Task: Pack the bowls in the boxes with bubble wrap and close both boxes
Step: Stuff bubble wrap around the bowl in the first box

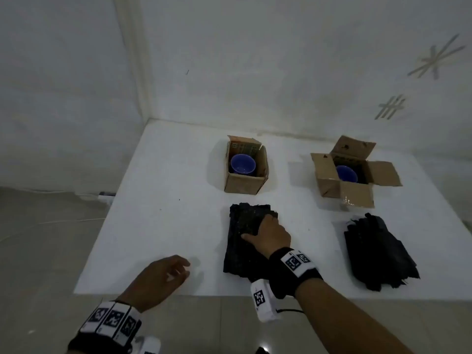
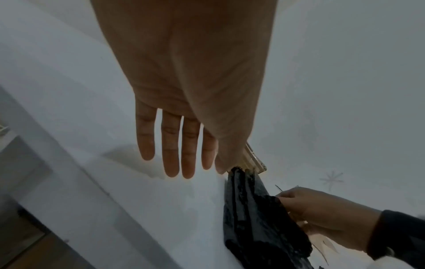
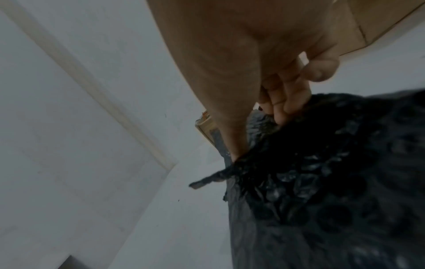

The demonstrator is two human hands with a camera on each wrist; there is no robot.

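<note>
Two open cardboard boxes stand at the back of the white table. The left box (image 1: pixel 246 166) holds a blue bowl (image 1: pixel 243 164). The right box (image 1: pixel 353 172), flaps spread, holds another blue bowl (image 1: pixel 346 174). In front of each lies a stack of black bubble wrap. My right hand (image 1: pixel 265 235) pinches the top sheet of the left stack (image 1: pixel 242 233), thumb on top and fingers curled under its right edge; the right wrist view shows the fingers (image 3: pixel 285 102) tucked into the wrap (image 3: pixel 322 182). My left hand (image 1: pixel 163 277) hovers near the front edge, fingers (image 2: pixel 170 145) straight and empty.
The second black stack (image 1: pixel 378 251) lies at the right near the table's edge. White walls close the table (image 1: pixel 166 200) in at the back and left. Tiled floor (image 1: pixel 46 238) shows to the left and in front.
</note>
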